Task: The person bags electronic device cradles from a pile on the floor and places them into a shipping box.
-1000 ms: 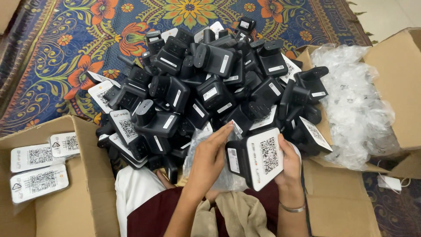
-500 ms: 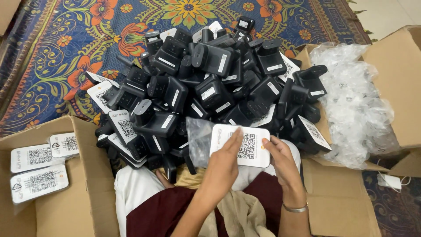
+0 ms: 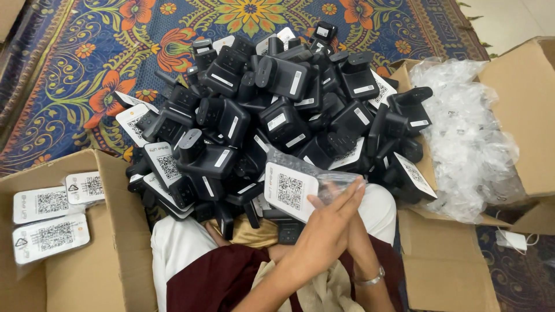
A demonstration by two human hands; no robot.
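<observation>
A flat device with a white face and a square code pattern [image 3: 287, 190] lies in a clear plastic bag [image 3: 342, 181] over my lap, at the near edge of the pile. My left hand [image 3: 324, 228] lies across the bag's right end with its fingers stretched out flat on the plastic. My right hand [image 3: 363, 254], with a metal bracelet on its wrist, is tucked under and behind the left one and holds the same bag from below. Most of its fingers are hidden.
A big heap of black devices [image 3: 277, 110] covers the patterned carpet [image 3: 87, 69] in front of me. An open cardboard box [image 3: 110, 254] at left holds bagged devices [image 3: 51, 202]. Another box [image 3: 520, 98] at right holds crumpled clear bags [image 3: 462, 133].
The device stood upright in my right hand a second ago, then was laid flat. Now it sits lower and further left in the bag, and my hands have closed together over its right end.
</observation>
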